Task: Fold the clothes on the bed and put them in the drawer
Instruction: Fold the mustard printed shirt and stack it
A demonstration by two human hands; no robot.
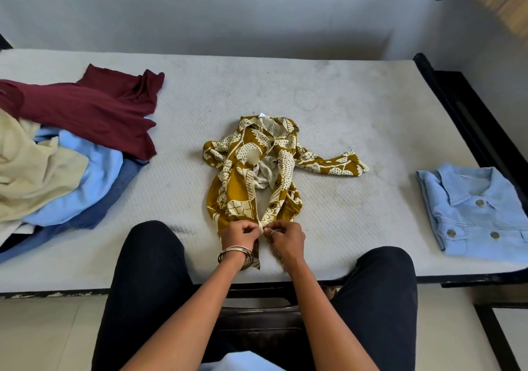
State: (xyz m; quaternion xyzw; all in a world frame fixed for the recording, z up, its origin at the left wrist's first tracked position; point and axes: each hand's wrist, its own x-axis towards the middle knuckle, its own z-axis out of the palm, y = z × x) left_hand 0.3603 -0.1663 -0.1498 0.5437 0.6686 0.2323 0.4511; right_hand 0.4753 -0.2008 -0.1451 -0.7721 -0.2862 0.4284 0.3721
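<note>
A mustard and cream patterned shirt (257,170) lies crumpled in the middle of the white mattress (357,113), collar away from me, one sleeve stretched to the right. At its lower front edge my left hand (240,235) pinches the left side of the placket. My right hand (285,237) pinches the right side, close to a button. The two hands almost touch. A folded light blue buttoned shirt (474,210) rests flat at the right end of the bed.
A loose pile sits at the left: a maroon garment (94,107), a cream one (34,170), a light blue one (94,176) and a darker blue one (114,196). My knees press against the bed's front edge. A dark bed frame (468,113) runs along the right.
</note>
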